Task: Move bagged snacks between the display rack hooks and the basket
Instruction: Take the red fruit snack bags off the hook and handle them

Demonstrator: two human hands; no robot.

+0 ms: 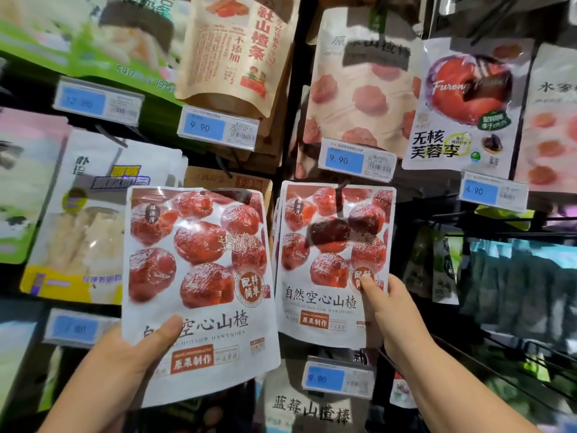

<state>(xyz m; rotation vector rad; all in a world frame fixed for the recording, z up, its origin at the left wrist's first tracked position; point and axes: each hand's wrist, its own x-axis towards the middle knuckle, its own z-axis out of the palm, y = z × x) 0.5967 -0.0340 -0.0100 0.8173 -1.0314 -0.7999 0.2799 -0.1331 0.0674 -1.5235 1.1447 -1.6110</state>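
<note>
— Snack rack (293, 89) packed wall to wall! Left hand (137, 348) has its fingers clamped on a loose hawthorn bag (199, 276), bottom corner, held off the rack.
— And the right hand (396, 310) pinches the neighbouring hawthorn bag (334, 260), thumb in front, hanging on its hook (338, 195).

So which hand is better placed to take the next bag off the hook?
Probably the right hand: it pinches the lower corner of the front hanging bag on the hook. The left hand is occupied, gripping a loose bag.
</note>
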